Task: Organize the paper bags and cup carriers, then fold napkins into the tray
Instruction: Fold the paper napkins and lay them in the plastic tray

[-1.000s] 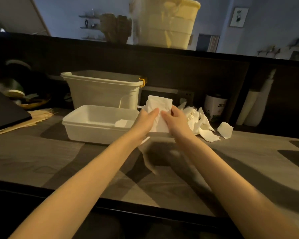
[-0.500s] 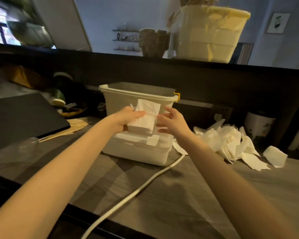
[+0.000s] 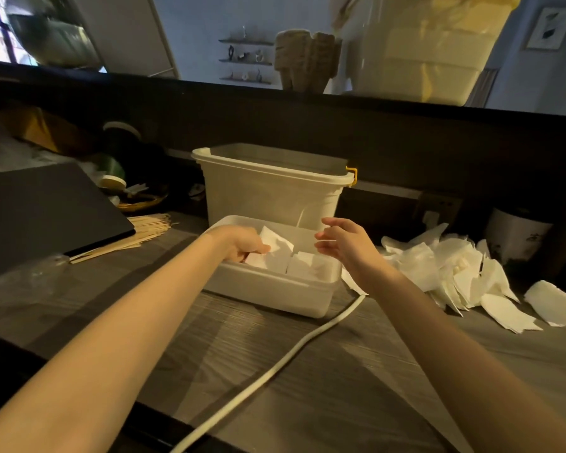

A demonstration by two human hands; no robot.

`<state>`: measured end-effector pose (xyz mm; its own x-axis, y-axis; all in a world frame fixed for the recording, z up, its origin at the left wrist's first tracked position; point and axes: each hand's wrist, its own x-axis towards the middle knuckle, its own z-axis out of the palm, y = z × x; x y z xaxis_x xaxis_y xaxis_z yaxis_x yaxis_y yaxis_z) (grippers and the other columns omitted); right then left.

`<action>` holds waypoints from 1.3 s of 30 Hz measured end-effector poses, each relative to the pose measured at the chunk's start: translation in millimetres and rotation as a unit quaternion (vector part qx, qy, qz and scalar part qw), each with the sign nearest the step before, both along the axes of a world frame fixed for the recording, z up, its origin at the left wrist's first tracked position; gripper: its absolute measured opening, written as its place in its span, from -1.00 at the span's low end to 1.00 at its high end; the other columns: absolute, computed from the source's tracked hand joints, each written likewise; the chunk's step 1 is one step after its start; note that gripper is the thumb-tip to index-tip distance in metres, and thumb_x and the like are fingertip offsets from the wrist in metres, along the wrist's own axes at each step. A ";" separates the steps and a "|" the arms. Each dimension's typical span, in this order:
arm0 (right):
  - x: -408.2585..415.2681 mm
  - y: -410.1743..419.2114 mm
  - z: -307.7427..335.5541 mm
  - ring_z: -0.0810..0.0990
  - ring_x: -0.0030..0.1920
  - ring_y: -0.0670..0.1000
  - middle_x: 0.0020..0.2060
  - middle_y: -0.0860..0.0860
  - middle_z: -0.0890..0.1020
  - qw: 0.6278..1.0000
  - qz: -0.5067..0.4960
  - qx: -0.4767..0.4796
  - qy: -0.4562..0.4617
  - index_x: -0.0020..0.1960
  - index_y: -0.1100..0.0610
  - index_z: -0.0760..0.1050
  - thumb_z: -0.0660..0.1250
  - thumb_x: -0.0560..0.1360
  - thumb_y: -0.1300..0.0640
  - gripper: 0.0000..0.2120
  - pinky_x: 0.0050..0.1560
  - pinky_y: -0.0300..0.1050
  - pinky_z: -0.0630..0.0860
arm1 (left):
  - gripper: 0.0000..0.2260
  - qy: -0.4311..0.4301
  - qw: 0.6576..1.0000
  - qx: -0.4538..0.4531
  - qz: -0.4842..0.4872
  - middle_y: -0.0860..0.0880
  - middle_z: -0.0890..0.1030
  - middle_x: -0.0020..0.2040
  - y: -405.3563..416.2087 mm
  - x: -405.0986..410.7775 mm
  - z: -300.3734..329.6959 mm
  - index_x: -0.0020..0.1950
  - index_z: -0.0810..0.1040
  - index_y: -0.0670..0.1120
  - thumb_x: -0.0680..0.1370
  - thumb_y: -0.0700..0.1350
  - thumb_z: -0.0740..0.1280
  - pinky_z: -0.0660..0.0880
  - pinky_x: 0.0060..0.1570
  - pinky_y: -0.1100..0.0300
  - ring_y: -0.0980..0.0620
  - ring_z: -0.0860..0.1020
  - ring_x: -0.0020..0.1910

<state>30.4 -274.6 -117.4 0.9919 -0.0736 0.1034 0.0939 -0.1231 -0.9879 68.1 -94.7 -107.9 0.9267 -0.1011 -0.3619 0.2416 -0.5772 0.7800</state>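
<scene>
Left hand (image 3: 245, 245) down inside white tray (image 3: 268, 289), fingers curled on folded napkin (image 3: 275, 248), napkin tilted, upper corner sticking up above tray rim. Second folded napkin (image 3: 311, 266) lying in tray just to the right, touching or nearly touching the held one. Right hand (image 3: 343, 243) hovering above tray's right end, fingers spread and relaxed, gripping nothing, clear of both napkins. Tray sitting on grey wood-grain counter (image 3: 356, 380), directly in front of taller white bin (image 3: 272, 191) with yellow clip at its right rim corner. Pile of loose unfolded napkins (image 3: 445, 266) on counter right of tray, one stray napkin (image 3: 551, 302) apart at far right. White cable (image 3: 275, 371) running from under right forearm near tray's right corner down toward near counter edge. Bundle of wooden stir sticks (image 3: 144, 230) left of tray, partly under dark flat board (image 3: 46, 214). Brown cup carriers (image 3: 307, 60) standing on raised ledge behind, beside large pale yellow-lidded tub (image 3: 432, 53). White cup (image 3: 517, 237) with dark markings at back right, near napkin pile. Clutter at back left too dim to identify.
</scene>
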 end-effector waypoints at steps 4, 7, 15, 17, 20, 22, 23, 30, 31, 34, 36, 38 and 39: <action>0.4 -0.5 -1.4 0.57 -0.09 -0.01 -0.08 0.06 0.57 1.000 0.008 -0.013 -0.006 0.27 0.16 0.38 0.17 0.58 0.26 -0.73 -0.08 -0.22 0.55 | -0.55 -0.012 0.997 0.072 -0.030 -0.13 0.52 0.07 0.3 2.8 -3.2 0.41 0.26 -0.26 0.59 -0.10 0.25 0.42 0.14 0.13 -0.05 0.50 0.09; -0.9 -0.6 -0.9 0.57 -0.07 -0.01 -0.08 0.06 0.56 1.000 0.014 -0.021 -0.008 0.27 0.17 0.37 0.16 0.59 0.25 -0.74 -0.05 -0.21 0.54 | -0.45 -0.029 0.991 0.123 -0.037 -0.17 0.45 0.20 6.0 3.1 4.4 0.46 0.19 -0.24 0.57 -0.05 0.29 0.43 0.04 0.14 -0.03 0.50 0.01; -1.9 2.4 -0.6 0.58 -0.02 0.01 -0.05 0.10 0.58 1.000 0.016 -0.010 -0.009 0.25 0.21 0.38 0.18 0.56 0.30 -0.73 -0.03 -0.22 0.53 | -0.55 -0.040 0.985 0.154 -0.068 -0.16 0.53 0.11 6.2 2.7 2.6 0.34 0.38 -0.28 0.54 -0.07 0.33 0.41 0.04 0.15 -0.02 0.49 0.04; -3.3 2.2 0.4 0.59 -0.01 0.02 -0.06 0.09 0.59 1.000 0.017 0.004 -0.009 0.25 0.21 0.38 0.17 0.56 0.30 -0.74 -0.01 -0.21 0.53 | -0.54 -0.045 0.985 0.155 -0.067 -0.17 0.52 0.19 3.3 -0.6 4.3 0.35 0.35 -0.27 0.55 -0.04 0.31 0.42 0.02 0.15 -0.04 0.50 0.07; -7.5 -2.1 4.9 0.61 -0.08 0.03 -0.12 0.08 0.59 0.999 0.032 0.036 -0.005 0.25 0.20 0.38 0.16 0.57 0.30 -0.74 -0.07 -0.20 0.57 | -0.60 -0.106 0.981 0.158 -0.045 -0.16 0.52 0.17 -4.2 -6.4 11.1 0.32 0.38 -0.22 0.56 -0.03 0.28 0.47 -0.10 0.14 -0.05 0.51 0.01; -11.7 -7.5 11.3 0.62 -0.13 0.03 -0.13 0.07 0.59 0.999 0.039 0.038 -0.005 0.24 0.18 0.39 0.18 0.57 0.29 -0.75 -0.11 -0.16 0.59 | -0.68 -0.185 0.975 0.123 -0.030 -0.14 0.55 0.05 -12.9 -9.5 18.8 0.25 0.46 -0.22 0.56 -0.09 0.28 0.44 -0.22 0.18 -0.04 0.50 -0.08; -14.7 -11.4 15.2 0.62 -0.14 0.02 -0.13 0.07 0.60 0.999 0.038 0.034 -0.007 0.23 0.18 0.40 0.18 0.57 0.29 -0.76 -0.13 -0.15 0.59 | -0.72 -0.211 0.974 0.078 -0.031 -0.11 0.57 0.02 -18.8 -11.6 23.0 0.23 0.50 -0.20 0.57 -0.11 0.27 0.42 -0.25 0.20 -0.02 0.51 -0.12; -41.7 -64.0 38.6 0.60 -0.14 -0.02 -0.12 0.03 0.59 0.997 -0.004 -0.050 -0.051 0.20 0.12 0.44 0.15 0.59 0.24 -0.79 -0.18 -0.22 0.56 | -0.86 -0.277 0.952 -0.111 -0.072 0.03 0.59 -0.18 -83.9 -39.1 40.2 0.02 0.53 -0.07 0.60 -0.08 0.21 0.50 -0.17 0.21 0.09 0.56 -0.23; -45.2 -73.9 39.9 0.60 -0.16 -0.03 -0.12 0.02 0.59 0.997 -0.019 -0.060 -0.054 0.18 0.11 0.45 0.15 0.60 0.23 -0.79 -0.21 -0.24 0.55 | -0.86 -0.281 0.949 -0.123 -0.077 0.04 0.58 -0.21 -95.1 -42.9 39.8 0.01 0.53 -0.07 0.61 -0.08 0.19 0.50 -0.19 0.22 0.10 0.56 -0.24; -53.4 -102.7 38.5 0.58 -0.23 -0.05 -0.17 0.00 0.58 0.992 -0.073 -0.077 -0.065 0.15 0.12 0.46 0.15 0.60 0.24 -0.81 -0.27 -0.27 0.54 | -0.83 -0.279 0.945 -0.141 -0.099 0.04 0.57 -0.24 -126.6 -52.2 32.9 0.02 0.52 -0.08 0.62 -0.10 0.15 0.46 -0.34 0.29 0.11 0.53 -0.30; -57.8 -122.1 33.3 0.57 -0.23 -0.04 -0.19 0.00 0.57 0.987 -0.105 -0.100 -0.074 0.15 0.16 0.47 0.14 0.60 0.24 -0.81 -0.24 -0.24 0.53 | -0.83 -0.273 0.943 -0.144 -0.125 0.03 0.57 -0.25 -145.7 -56.2 25.9 0.02 0.53 -0.09 0.62 -0.10 0.15 0.43 -0.39 0.32 0.11 0.52 -0.34; -62.0 -140.3 24.7 0.57 -0.20 -0.04 -0.16 0.01 0.58 0.977 -0.140 -0.135 -0.085 0.16 0.19 0.48 0.16 0.59 0.23 -0.80 -0.23 -0.25 0.51 | -0.83 -0.272 0.940 -0.157 -0.137 0.02 0.57 -0.25 -162.2 -57.4 18.3 0.03 0.54 -0.11 0.62 -0.11 0.16 0.43 -0.39 0.32 0.12 0.52 -0.33; -63.5 -149.0 19.6 0.57 -0.19 -0.04 -0.12 0.03 0.59 0.970 -0.162 -0.156 -0.093 0.17 0.19 0.49 0.17 0.58 0.22 -0.79 -0.22 -0.25 0.49 | -0.83 -0.274 0.938 -0.165 -0.134 0.02 0.57 -0.24 -169.3 -57.2 14.1 0.04 0.54 -0.11 0.61 -0.12 0.17 0.44 -0.36 0.32 0.11 0.53 -0.31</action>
